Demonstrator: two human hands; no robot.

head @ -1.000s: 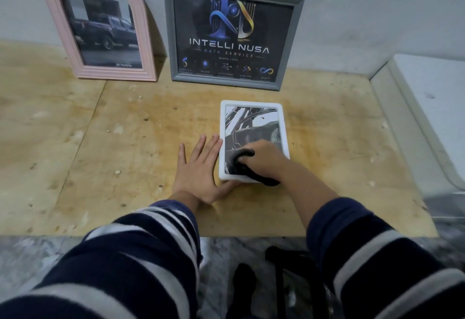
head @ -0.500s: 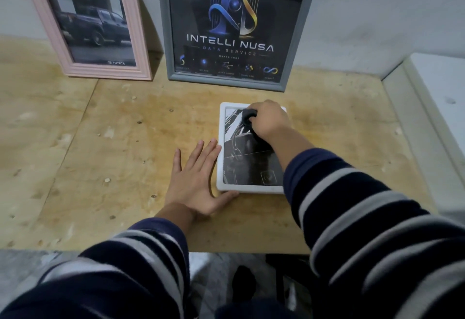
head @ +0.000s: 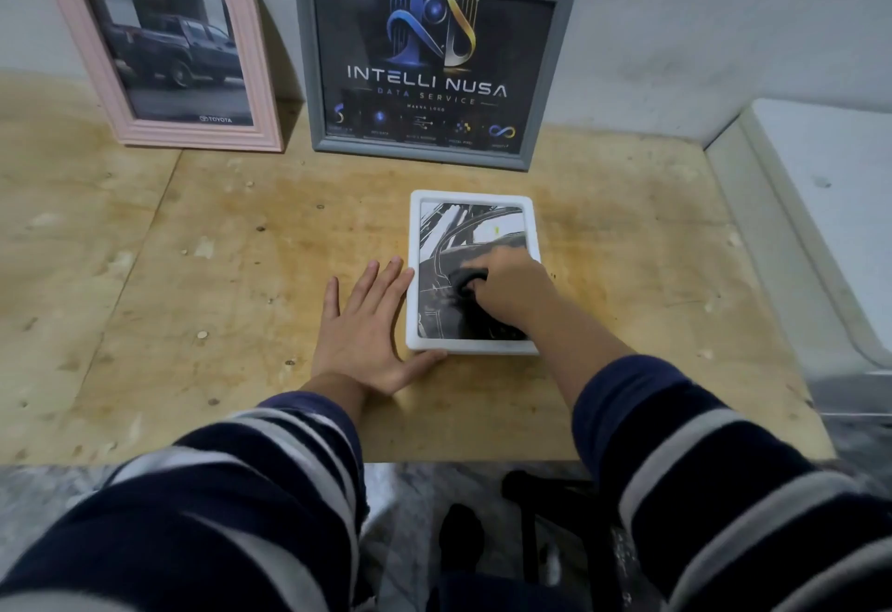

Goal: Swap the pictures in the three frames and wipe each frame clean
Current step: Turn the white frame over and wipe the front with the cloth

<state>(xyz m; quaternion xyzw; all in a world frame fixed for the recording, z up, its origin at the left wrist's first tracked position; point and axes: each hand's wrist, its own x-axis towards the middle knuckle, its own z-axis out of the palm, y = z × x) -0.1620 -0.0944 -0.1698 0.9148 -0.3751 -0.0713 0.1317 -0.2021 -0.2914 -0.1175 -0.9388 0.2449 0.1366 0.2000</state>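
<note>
Our right hand is curled around a dark bunched wiping cloth, pressing it onto the glass of the small white rectangular picture frame, which lies flat, face up, on the worn plywood tabletop. We judge the cloth is bunched so that it fills the palm and takes pressure as it rubs the lower half of the glass. Our left hand lies flat on the wood with fingers straight and spread, holding nothing; its fingertips and thumb touch the frame's left edge and near corner, which we take as a brace against sliding under the wiping strokes.

Leaning upright against the grey wall at the back of the table are the pink arched frame with a pickup-truck photo and, just beside it, the grey rectangular frame with a dark logo poster, both well apart from our hands. Whether they have been wiped, we cannot tell.
</note>
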